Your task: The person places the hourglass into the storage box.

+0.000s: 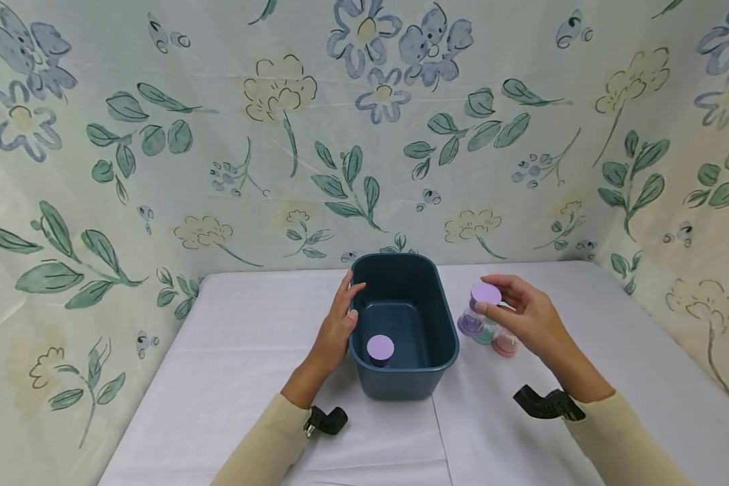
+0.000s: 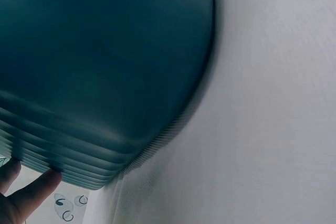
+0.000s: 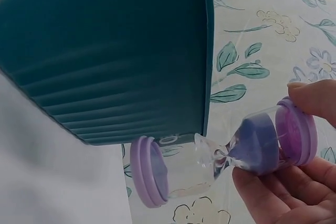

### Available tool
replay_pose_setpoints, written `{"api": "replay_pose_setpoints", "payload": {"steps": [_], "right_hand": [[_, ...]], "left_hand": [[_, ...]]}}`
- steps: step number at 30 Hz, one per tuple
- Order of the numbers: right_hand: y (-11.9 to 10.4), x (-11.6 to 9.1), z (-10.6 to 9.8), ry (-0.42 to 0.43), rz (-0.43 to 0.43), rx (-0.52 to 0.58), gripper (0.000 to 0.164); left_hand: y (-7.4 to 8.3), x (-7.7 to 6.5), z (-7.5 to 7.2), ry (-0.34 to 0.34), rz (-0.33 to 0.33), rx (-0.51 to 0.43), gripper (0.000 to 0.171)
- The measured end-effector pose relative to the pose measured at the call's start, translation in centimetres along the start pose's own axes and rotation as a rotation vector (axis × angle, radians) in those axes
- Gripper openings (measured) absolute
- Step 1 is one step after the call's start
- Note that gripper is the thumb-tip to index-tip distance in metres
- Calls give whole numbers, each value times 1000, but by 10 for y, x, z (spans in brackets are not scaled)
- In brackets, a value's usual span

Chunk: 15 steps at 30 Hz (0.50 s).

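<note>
My right hand pinches a sand timer with light purple end caps between thumb and fingers. In the right wrist view this sand timer lies tilted, with violet sand in the half nearer the hand. A green-ended sand timer and a pink-ended one stand on the table beside it, partly hidden. My left hand touches the left side of a dark teal bin, its fingers fairly straight. Inside the bin's near end is another item with a light purple cap.
A white cloth covers the table. The bin stands near its middle, right of my left hand. Behind the table hangs a flowered curtain, which also runs along both sides.
</note>
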State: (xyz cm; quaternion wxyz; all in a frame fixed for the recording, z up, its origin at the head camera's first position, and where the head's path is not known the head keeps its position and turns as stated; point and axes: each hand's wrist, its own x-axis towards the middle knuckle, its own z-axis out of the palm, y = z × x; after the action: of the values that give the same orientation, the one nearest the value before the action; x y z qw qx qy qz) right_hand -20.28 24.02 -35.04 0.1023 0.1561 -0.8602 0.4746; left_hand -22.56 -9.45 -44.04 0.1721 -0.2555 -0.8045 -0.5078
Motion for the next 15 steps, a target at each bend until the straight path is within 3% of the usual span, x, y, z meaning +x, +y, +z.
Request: {"api": "replay_pose_setpoints", "payload": {"steps": [8,15], "right_hand": [[-7,5,-3,-7,9,-17,66],[-16,10,-6,3,4,24,58]], "left_hand": [[-2,0,0,2,-15,1,53],[-1,0,1,2,-20,-9,56]]}}
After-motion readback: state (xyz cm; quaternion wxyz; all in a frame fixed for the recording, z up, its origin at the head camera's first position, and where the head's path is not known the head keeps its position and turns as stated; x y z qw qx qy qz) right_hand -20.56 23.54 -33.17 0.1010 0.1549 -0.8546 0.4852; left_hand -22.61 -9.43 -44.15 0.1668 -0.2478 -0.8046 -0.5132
